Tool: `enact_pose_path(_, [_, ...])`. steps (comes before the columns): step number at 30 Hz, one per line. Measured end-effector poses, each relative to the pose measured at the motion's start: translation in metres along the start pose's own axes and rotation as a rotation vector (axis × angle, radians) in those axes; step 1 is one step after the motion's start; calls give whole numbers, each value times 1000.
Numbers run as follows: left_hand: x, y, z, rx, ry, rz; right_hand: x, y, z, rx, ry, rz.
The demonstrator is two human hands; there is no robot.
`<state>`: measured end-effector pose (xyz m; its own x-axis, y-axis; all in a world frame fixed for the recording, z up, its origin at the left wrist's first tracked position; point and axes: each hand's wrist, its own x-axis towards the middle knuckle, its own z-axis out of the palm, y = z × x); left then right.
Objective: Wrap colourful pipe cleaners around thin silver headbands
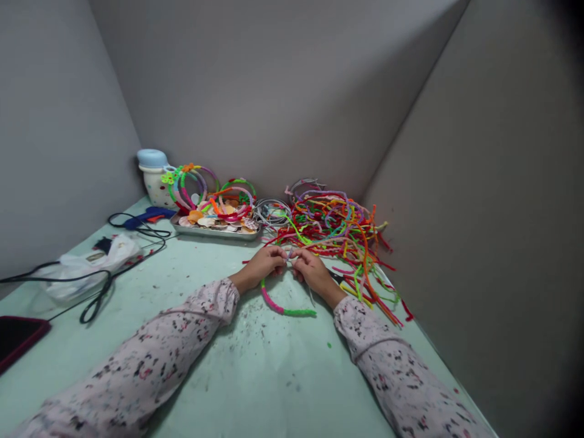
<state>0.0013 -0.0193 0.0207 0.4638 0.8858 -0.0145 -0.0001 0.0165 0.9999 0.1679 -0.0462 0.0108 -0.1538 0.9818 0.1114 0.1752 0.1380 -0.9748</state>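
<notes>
In the head view my left hand (265,264) is closed in a pinch on a curved band wrapped in pipe cleaner (272,304). Pink and green fuzzy sections of the band hang below the hand, and its green end points right. My right hand (314,271) is closed too, its fingertips meeting the left ones around a short purple-grey pipe cleaner (289,255). A thin pale strand (311,297) dangles beneath the right hand. Fingers hide the exact join between the band and the purple-grey piece.
A heap of colourful pipe cleaners (333,222) lies behind my right hand, with dark-handled scissors or pliers (336,277) beside it. A metal tray (219,233) holds discs and wrapped hoops. Leftward are a blue-lidded jar (157,182), black cable (109,280), plastic bag (86,271) and phone (20,337).
</notes>
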Motion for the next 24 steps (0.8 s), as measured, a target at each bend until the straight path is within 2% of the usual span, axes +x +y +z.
enact_pose_path(9, [0, 4, 3, -52, -44, -31, -2, 5, -4, -15, -5, -25])
enact_pose_path(24, [0, 4, 2, -95, -57, -70, -5, 0, -4, -25, -12, 45])
